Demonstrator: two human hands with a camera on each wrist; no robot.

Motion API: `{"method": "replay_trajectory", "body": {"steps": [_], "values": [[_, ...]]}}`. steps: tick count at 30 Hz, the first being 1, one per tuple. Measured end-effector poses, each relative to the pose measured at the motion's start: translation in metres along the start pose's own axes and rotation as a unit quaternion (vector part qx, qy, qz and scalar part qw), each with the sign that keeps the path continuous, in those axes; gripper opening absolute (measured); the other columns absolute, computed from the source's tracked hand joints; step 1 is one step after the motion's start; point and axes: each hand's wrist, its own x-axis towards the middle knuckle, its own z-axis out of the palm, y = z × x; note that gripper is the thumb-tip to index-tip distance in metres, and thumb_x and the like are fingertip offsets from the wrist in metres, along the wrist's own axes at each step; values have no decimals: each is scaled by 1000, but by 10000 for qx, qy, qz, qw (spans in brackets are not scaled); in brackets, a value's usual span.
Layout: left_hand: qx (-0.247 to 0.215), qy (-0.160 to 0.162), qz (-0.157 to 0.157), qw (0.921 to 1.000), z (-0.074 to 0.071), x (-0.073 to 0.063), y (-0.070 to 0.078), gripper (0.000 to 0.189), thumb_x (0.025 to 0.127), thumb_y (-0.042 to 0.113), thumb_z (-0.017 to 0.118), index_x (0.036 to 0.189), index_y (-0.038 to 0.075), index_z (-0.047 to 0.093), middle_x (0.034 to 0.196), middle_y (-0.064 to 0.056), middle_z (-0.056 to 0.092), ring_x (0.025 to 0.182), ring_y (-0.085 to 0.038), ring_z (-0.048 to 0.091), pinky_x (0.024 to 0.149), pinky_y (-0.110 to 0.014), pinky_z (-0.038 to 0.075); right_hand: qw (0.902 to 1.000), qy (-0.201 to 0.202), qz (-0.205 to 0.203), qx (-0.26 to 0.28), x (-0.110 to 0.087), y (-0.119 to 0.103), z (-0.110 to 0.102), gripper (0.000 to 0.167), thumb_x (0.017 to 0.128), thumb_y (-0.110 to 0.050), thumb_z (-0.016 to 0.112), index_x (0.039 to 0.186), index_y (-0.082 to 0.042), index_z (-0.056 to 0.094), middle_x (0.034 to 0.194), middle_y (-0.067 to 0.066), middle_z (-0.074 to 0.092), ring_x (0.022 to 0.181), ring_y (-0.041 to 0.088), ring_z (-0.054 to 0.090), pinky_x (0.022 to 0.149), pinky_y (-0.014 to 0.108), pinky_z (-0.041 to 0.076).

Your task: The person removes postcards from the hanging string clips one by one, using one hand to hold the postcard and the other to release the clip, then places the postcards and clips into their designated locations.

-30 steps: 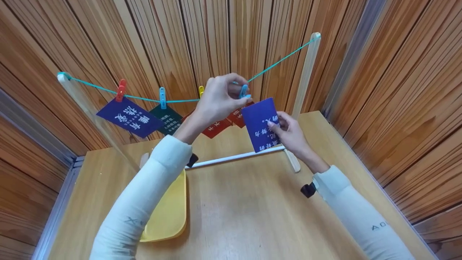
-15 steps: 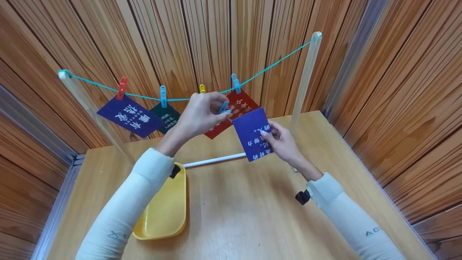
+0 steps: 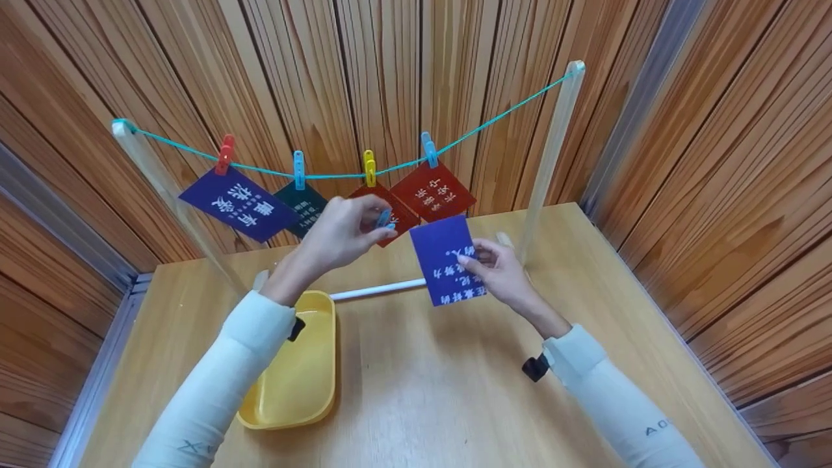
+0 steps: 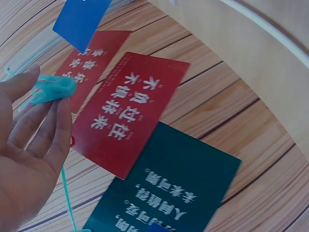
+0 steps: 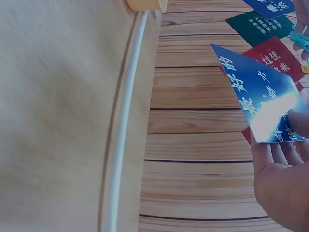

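A held, white-lettered purple card (image 3: 443,260) tilts near a pinched light-blue clip (image 4: 57,88)

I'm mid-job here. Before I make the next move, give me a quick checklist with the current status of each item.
1. Left hand pinching the blue clip: ok.
2. Right hand gripping the purple card at one side: ok.
3. Four hanging cards, each clipped to the string: ok.
4. String between the rightmost clip and the right post free of cards: ok.
5. Purple card up at the string: not ok, it is held below and apart from it.
6. Blue clip's mouth spread open: cannot tell, fingers partly cover it.
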Motion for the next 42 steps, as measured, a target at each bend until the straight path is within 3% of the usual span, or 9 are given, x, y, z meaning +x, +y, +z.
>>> {"method": "replay_trajectory", "body": {"steps": [8,15,21,29,42], "values": [[293,-167,-105,9994,6,-15,-16,42,96,21,78,134,5,68,128,-11,77,110,-27,78,94,-45,65,9978,-293,586,114,-5,14,18,32,104,-19,67,135,-11,66,126,14,75,110,27,77,93,40,65],[408,-130,-174,9989,11,-28,-29,44,96,22,78,135,7,68,134,-10,74,119,-31,74,101,-51,61,9968,-420,666,139,-8,24,29,33,103,-19,69,135,-10,67,126,14,76,111,28,77,96,42,64],[451,-58,-44,9990,8,-41,-41,43,94,20,80,135,10,70,133,-8,75,115,-30,75,100,-51,61,9962,-328,768,252,-11,30,38,36,100,-18,72,135,-11,68,124,13,77,108,25,77,95,41,64],[410,-166,-397,9982,10,-60,-63,45,93,16,81,135,8,65,134,-12,72,119,-33,74,103,-53,59,9950,-272,829,494,-15,40,52,35,100,-17,73,134,-9,68,119,15,79,103,23,79,88,32,65],[653,-427,-665,9947,22,-81,-87,42,94,9,79,134,7,68,131,-15,74,117,-35,74,99,-50,62,9890,-194,1229,802,-28,63,68,30,100,-14,72,129,-6,71,113,14,80,98,22,80,85,34,66]]}}
